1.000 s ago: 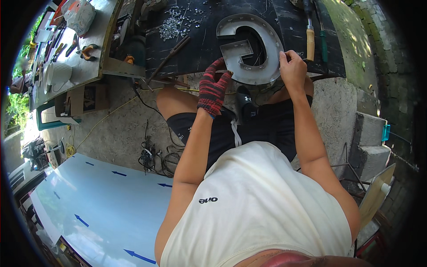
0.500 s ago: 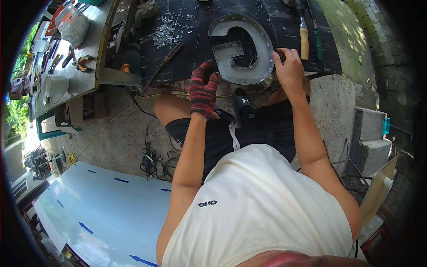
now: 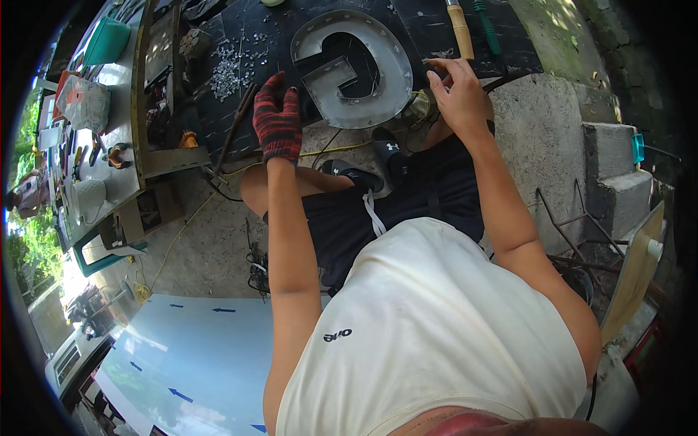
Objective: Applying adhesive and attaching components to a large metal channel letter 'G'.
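Note:
A hollow grey sheet-metal sign letter, curved with an inward hook, lies on the black marble-patterned table in front of me. My left hand, in a red and black knit glove, is just left of the letter. Its thumb and fingers are apart and nothing shows between them. Bare, my right hand hovers to the right of the letter, with a gap between them. Its fingers are loosely bent, the thumb apart from them, and I see nothing held. A dark metal rod lies beside the glove.
Small shiny metal bits are scattered at the table's left. A wooden-handled tool and a green-handled tool lie at its right. A cluttered workbench stands on the left; a pale blue panel with arrows is behind it.
Both hands have come away from the letter: the left toward the left, the right off its right edge. The whole view has also shifted, with more of the left workbench showing.

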`<state>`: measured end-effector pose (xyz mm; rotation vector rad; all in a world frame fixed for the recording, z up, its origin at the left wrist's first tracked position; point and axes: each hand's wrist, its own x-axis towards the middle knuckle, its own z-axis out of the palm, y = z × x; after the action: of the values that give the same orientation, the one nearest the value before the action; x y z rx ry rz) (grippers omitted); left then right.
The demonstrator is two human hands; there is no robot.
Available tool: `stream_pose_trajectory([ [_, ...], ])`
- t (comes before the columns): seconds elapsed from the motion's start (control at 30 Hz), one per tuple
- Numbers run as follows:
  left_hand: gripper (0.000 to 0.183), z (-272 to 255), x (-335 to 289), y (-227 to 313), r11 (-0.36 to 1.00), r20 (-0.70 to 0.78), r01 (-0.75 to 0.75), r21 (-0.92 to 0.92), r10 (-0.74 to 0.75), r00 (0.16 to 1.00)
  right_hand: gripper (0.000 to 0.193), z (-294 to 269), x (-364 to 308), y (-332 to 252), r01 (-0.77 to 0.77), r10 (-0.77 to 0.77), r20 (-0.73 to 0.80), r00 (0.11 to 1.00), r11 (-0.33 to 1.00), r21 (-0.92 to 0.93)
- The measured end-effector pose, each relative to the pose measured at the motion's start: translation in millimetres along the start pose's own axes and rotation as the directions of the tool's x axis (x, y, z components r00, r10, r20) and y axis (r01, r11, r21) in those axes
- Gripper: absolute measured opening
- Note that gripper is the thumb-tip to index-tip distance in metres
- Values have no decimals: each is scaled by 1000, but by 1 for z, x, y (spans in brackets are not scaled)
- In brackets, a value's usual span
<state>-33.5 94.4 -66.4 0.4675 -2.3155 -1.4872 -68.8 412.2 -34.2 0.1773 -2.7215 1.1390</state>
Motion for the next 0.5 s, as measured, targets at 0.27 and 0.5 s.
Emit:
stream_pose_trajectory([
  [0.27, 31, 10, 53, -6, 955, 57, -32, 296, 16, 998, 24, -11, -3, 10, -89, 89, -5, 996, 996, 11],
  [0.5, 30, 18, 55, 4, 906, 78, -30, 423, -3, 997, 24, -10, -3, 18, -82, 82, -1, 997, 996, 21],
])
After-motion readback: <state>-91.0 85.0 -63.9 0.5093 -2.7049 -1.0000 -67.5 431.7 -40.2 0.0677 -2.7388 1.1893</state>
